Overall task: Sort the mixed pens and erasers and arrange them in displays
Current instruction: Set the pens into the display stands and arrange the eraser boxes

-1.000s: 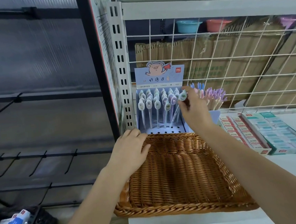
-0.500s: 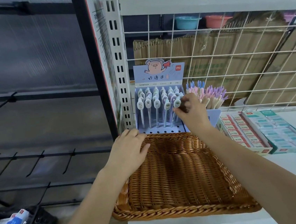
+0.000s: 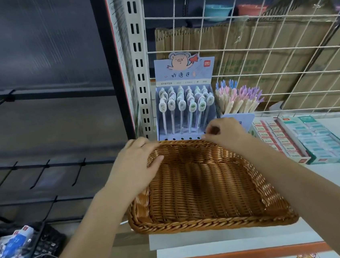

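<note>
Looking down through the head camera, I see the left hand (image 3: 139, 165) gripping the far left corner of the wicker basket (image 3: 203, 190). Its fingers curl over the rim and its thumb lies on the inner wall. The right hand (image 3: 224, 132) sits at the basket's far rim, just in front of the pen display box (image 3: 184, 70), with its fingers curled under. Its knuckles face me and hide the fingertips, so I cannot tell whether it pinches a pen, the rim or nothing at all.

The basket rests on the white shelf (image 3: 338, 178), and its near left corner juts past the shelf's edge. White-capped pens (image 3: 192, 107) stand upright in rows in the display box. The lowest part of the rightmost ones is lost behind the right hand. Just to the right, pastel pens (image 3: 239, 98) fan out of a pale holder (image 3: 245, 118) that is partly covered by the same hand.

Two eraser trays lie side by side to the right of the basket, the red-trimmed tray (image 3: 280, 144) and the teal tray (image 3: 326, 144). My right forearm hides the red one's near left edge, and the print on both is too small to read. Behind the wire grid (image 3: 281, 39) I make out cardboard cartons (image 3: 240, 43). At bottom left a black crate (image 3: 45, 247) of blurred packets is cut off by the frame.
</note>
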